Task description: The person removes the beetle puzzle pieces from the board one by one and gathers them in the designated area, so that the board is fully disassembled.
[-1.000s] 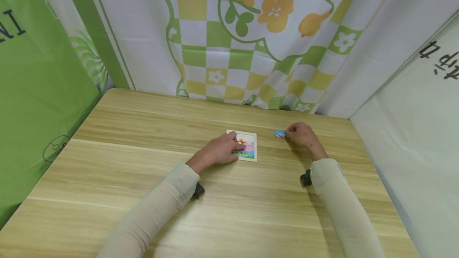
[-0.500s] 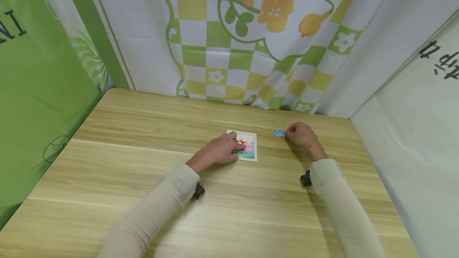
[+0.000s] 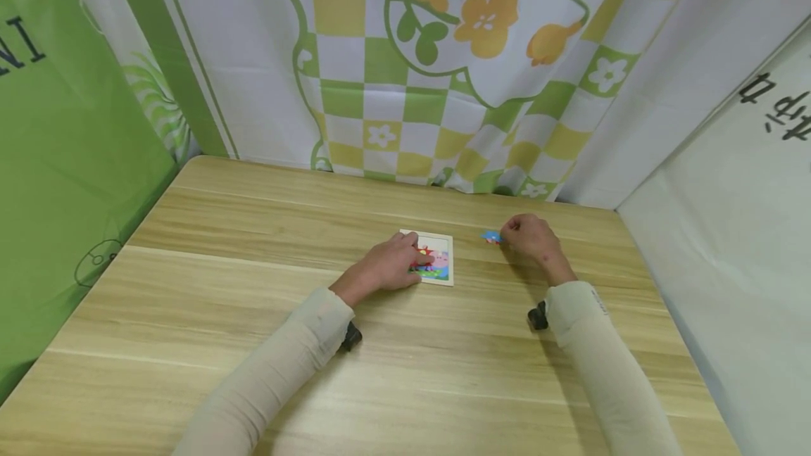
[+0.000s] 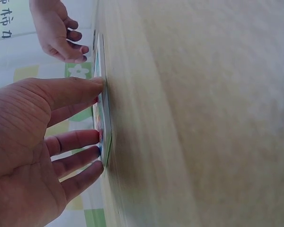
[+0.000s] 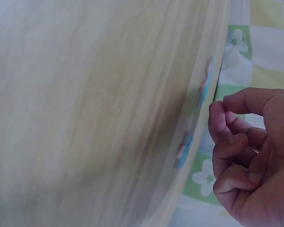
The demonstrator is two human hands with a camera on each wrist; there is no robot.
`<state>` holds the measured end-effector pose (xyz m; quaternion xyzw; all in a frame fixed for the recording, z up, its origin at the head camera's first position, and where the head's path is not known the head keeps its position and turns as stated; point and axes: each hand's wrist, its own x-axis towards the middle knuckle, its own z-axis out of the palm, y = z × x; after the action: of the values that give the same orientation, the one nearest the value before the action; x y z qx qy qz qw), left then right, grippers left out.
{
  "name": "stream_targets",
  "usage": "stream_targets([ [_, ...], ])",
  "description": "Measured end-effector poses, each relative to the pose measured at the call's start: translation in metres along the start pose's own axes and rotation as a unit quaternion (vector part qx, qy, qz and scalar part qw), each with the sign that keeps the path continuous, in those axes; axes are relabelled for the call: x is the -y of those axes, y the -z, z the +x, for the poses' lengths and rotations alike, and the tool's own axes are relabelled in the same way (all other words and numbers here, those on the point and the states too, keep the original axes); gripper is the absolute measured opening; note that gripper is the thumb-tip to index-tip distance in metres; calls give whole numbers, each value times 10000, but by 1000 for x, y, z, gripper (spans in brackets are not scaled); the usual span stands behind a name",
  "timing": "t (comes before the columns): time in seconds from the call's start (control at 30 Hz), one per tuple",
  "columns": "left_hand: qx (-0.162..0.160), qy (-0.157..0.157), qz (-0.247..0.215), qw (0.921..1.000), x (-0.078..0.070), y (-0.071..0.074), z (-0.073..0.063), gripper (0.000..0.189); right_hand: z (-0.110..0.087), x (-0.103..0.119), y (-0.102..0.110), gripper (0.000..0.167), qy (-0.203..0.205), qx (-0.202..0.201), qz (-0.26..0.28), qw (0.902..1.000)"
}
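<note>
My left hand [image 3: 394,262] lies over a small wooden-framed jigsaw puzzle [image 3: 442,274] with a pink pig picture, its fingers spread over the left part. In the left wrist view, thumb and straight fingertips [image 4: 98,137] rest at the board's face and edge. The top of the puzzle's tray shows a bare pale patch. My right hand [image 3: 531,238], fingers curled and thumb close to the index fingertip, hovers beside a blue jigsaw piece [image 3: 491,236]; nothing shows between its fingers. In the right wrist view, two blue-edged pieces, an upper piece [image 5: 207,80] and a lower piece [image 5: 183,152], lie on the table.
The wooden table [image 3: 418,371] stretches around both hands. A patterned curtain [image 3: 405,104] hangs along its far edge, with a green cloth [image 3: 76,160] at the left and a white sheet [image 3: 728,231] at the right. Both wrists carry small black cameras.
My right hand has shifted very slightly to the left, along with the visible blue piece beside it. The left hand stays on the puzzle.
</note>
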<state>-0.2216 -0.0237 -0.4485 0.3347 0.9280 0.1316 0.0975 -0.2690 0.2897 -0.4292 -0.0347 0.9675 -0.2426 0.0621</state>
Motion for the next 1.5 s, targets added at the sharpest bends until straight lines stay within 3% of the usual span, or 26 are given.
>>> stream_targets([
  [0.4,2,-29,206,9998,-5,1,-3,48,2,36,-12,25,694,-22,44,9976],
  [0.8,-38,15,476,9989,-12,0,-6,44,0,74,-37,13,1540,488,165,9867],
  [1.07,-28,108,1007,9949,-18,-3,-6,38,5,85,-50,16,1843,723,246,9799],
  [1.23,-311,66,1248,9917,-20,-6,-3,25,8,90,-52,14,1938,981,353,9755],
  [1.5,-343,55,1158,9927,-26,-7,-7,13,8,91,-60,18,2090,1283,551,9679],
])
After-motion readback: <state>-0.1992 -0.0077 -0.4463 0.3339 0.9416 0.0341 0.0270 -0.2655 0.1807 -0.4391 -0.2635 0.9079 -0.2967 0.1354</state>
